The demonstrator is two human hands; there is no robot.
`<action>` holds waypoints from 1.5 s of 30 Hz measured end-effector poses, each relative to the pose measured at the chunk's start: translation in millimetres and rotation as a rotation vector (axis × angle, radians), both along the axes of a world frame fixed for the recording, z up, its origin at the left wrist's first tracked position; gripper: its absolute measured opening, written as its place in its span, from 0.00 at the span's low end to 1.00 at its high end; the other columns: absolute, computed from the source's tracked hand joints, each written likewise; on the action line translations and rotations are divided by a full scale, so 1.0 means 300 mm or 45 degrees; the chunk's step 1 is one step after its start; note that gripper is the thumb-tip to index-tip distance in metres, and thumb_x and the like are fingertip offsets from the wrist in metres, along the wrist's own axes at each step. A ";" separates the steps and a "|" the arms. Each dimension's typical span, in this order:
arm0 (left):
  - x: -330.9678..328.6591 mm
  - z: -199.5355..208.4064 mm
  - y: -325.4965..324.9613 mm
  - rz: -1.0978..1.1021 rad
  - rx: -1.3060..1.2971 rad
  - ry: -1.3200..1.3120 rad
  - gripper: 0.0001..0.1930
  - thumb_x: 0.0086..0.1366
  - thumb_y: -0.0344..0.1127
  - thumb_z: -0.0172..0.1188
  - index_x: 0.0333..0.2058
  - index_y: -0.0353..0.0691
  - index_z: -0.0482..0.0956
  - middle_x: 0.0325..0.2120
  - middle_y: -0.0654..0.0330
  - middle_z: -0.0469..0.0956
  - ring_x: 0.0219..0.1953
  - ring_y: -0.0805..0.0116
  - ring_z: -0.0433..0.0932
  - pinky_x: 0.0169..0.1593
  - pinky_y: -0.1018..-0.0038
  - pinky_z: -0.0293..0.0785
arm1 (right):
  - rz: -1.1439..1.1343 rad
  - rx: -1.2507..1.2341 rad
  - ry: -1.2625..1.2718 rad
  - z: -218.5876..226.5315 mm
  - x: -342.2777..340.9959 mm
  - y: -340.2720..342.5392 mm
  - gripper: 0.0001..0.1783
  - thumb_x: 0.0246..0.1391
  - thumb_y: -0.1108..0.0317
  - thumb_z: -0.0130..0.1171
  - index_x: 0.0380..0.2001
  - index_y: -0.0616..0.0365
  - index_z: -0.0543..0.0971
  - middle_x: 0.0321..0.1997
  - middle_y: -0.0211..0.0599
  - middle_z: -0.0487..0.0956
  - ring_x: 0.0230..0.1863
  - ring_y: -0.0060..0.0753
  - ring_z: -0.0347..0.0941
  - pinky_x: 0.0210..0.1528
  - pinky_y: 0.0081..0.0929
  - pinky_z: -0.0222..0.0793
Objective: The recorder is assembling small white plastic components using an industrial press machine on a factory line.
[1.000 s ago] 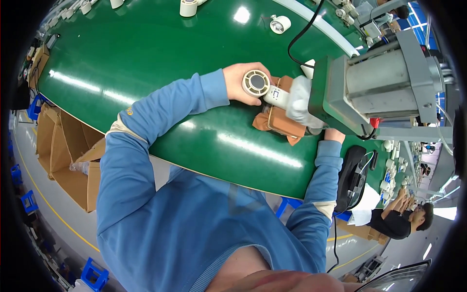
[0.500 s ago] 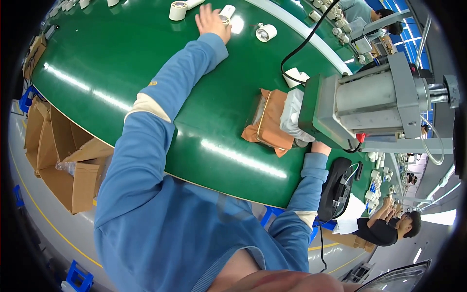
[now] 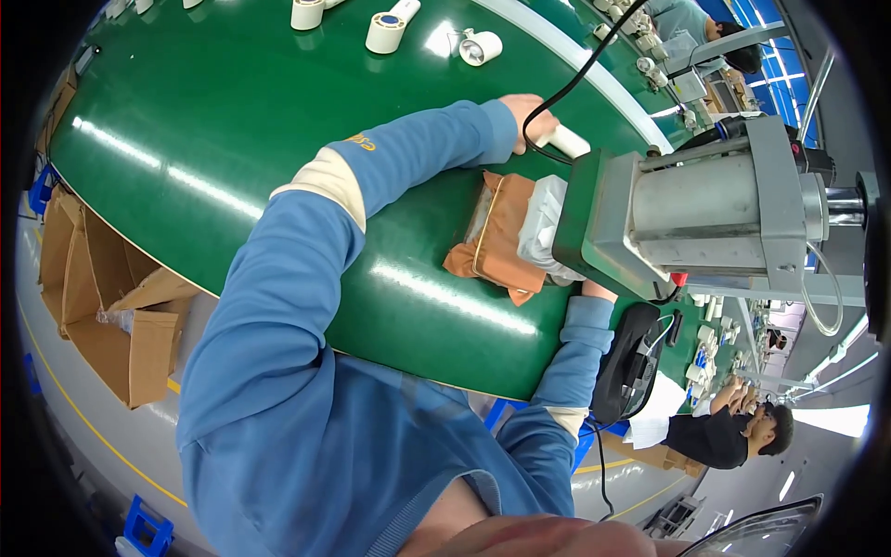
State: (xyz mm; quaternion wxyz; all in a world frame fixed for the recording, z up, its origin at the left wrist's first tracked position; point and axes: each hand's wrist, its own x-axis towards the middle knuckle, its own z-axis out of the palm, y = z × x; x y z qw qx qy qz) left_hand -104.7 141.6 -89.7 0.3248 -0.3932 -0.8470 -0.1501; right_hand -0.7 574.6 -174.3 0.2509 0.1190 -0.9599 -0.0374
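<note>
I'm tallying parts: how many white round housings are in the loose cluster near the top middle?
3: the leftmost housing, partly cut by the picture's edge; the middle housing, with a handle; the rightmost housing, nearest the press. More may lie beyond that edge.

9 o'clock: open cardboard box, flaps up, clear plastic inside. 8 o'clock: yellow floor line, blue stool beyond. 4 o'clock: black case, white paper, co-worker in black top. Between 1 and 2: second co-worker, greyish top.

Left hand outstretched; right hand mostly hidden.
</note>
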 end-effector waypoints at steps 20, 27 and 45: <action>0.885 0.282 -0.536 0.180 -0.547 0.370 0.18 0.53 0.28 0.60 0.45 0.46 0.75 0.46 0.64 0.76 0.53 0.66 0.73 0.63 0.59 0.66 | 0.118 -0.522 -0.123 0.248 0.054 -0.272 0.24 0.55 0.60 0.54 0.54 0.59 0.73 0.57 0.46 0.73 0.56 0.50 0.70 0.57 0.39 0.64; 1.043 0.173 -0.561 0.145 -0.419 0.072 0.21 0.53 0.30 0.61 0.48 0.43 0.73 0.51 0.62 0.73 0.58 0.64 0.69 0.65 0.58 0.63 | 0.080 -0.407 -0.160 0.275 0.153 -0.253 0.24 0.52 0.62 0.58 0.52 0.60 0.75 0.55 0.47 0.75 0.54 0.51 0.71 0.54 0.39 0.67; 1.028 0.125 -0.528 0.191 1.303 -0.972 0.29 0.44 0.28 0.70 0.47 0.39 0.69 0.41 0.55 0.78 0.45 0.62 0.78 0.52 0.72 0.72 | -0.110 -0.427 -0.161 0.300 0.183 -0.306 0.22 0.50 0.61 0.60 0.46 0.63 0.77 0.49 0.51 0.78 0.47 0.54 0.74 0.49 0.40 0.69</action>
